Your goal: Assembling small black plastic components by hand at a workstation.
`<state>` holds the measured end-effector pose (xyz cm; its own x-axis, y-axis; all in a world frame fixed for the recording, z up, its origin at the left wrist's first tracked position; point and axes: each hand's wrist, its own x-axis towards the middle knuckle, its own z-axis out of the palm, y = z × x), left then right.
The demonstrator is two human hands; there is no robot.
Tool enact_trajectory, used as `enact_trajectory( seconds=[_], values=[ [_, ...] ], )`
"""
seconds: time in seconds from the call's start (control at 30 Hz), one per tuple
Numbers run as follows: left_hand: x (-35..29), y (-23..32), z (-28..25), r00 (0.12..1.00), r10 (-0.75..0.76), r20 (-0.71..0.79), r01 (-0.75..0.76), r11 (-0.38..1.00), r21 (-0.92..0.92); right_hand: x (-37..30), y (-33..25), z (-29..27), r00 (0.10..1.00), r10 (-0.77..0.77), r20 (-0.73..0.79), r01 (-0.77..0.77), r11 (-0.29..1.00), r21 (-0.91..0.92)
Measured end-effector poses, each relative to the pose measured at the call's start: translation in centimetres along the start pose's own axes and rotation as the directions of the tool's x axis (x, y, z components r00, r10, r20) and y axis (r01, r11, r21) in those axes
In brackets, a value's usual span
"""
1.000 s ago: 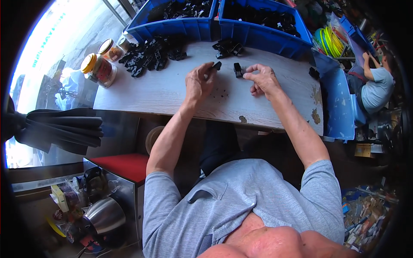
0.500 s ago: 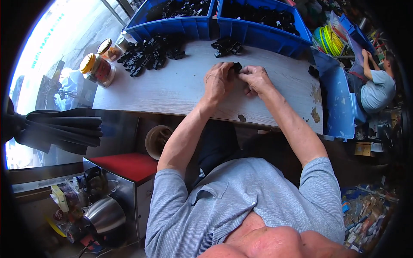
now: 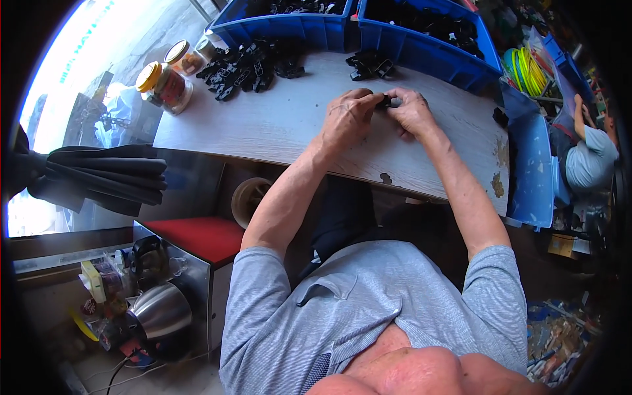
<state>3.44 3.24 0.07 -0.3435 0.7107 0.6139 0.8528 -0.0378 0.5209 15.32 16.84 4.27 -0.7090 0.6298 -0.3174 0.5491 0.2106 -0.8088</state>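
Both my hands meet over a pale wood-grain table [image 3: 263,131]. My left hand [image 3: 349,117] is closed round a small black plastic part [image 3: 383,103], mostly covered by the fingers. From the other side my right hand [image 3: 411,113] pinches at the same part with thumb and fingers. Just beyond them lies a small group of black plastic parts [image 3: 370,64]. A larger heap of the same black parts [image 3: 247,69] spreads over the table's far left. The exact shape of the held part cannot be made out.
Two blue bins [image 3: 283,29] full of black parts stand along the far edge. Lidded jars [image 3: 164,89] stand at the left end. A light blue crate [image 3: 532,164] is beside the table's right end. A co-worker [image 3: 589,155] sits farther right. A red-topped cabinet [image 3: 197,237] stands lower left.
The whole view has shifted, with the table and bins now slightly right and higher. Both hands stay together on the black part, with only slight finger movement.
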Motion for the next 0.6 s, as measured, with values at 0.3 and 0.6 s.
enact_trajectory(
  seconds=[0.3, 0.6],
  values=[
    [0.8, -0.1, -1.3, 0.964, 0.068, 0.256, -0.086, 0.995, 0.058, -0.5, -0.1, 0.1, 1.000, 0.007, -0.023, -0.008, 1.000, -0.022],
    [-0.6, 0.1, -1.3, 0.968, 0.103, 0.227, -0.144, 0.974, 0.176, -1.0, -0.5, 0.0, 0.999, 0.020, -0.031, -0.022, 0.998, -0.060]
  ],
)
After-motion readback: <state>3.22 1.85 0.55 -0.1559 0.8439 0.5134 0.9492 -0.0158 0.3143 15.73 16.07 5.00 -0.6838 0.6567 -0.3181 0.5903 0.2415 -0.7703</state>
